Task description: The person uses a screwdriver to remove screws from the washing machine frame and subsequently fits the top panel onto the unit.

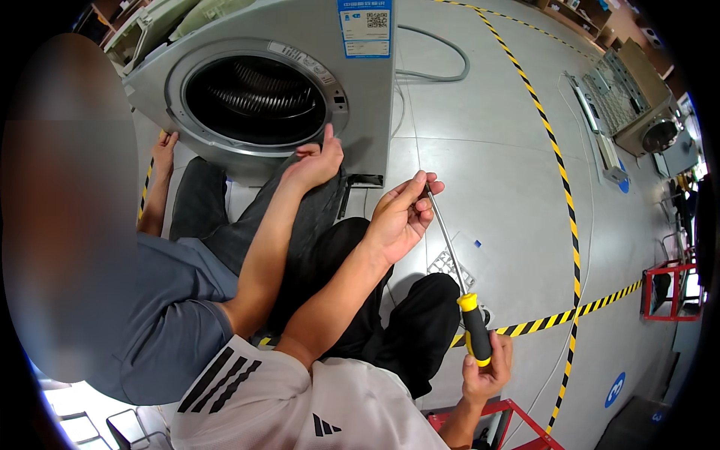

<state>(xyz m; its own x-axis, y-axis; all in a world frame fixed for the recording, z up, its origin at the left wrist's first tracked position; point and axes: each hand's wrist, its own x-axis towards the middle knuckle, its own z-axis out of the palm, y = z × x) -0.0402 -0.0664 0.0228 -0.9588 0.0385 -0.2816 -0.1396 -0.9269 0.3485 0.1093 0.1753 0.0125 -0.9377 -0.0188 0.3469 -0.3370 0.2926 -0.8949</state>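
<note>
Screwdriver (472, 319) spans from right hand (491, 371) to left hand (397, 223), beside a black-trousered knee (436, 300) | right hand grips the handle's end | left hand pinches the shaft (447, 244) near its tip, apparently; fingers partly hide it | co-worker's hand (319, 166), one finger raised, before grey washing machine (365, 112) | striped tape (570, 202) crosses floor (480, 157)

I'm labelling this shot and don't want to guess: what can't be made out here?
All in the head view:
Screwdriver: its tip is covered by the fingers of the left hand.
Co-worker: the face is blurred out.
Washing machine: its far part is cut off by the upper edge.
Drum: its depths are lost in shadow.
Small blue piece: too small to identify.
</note>
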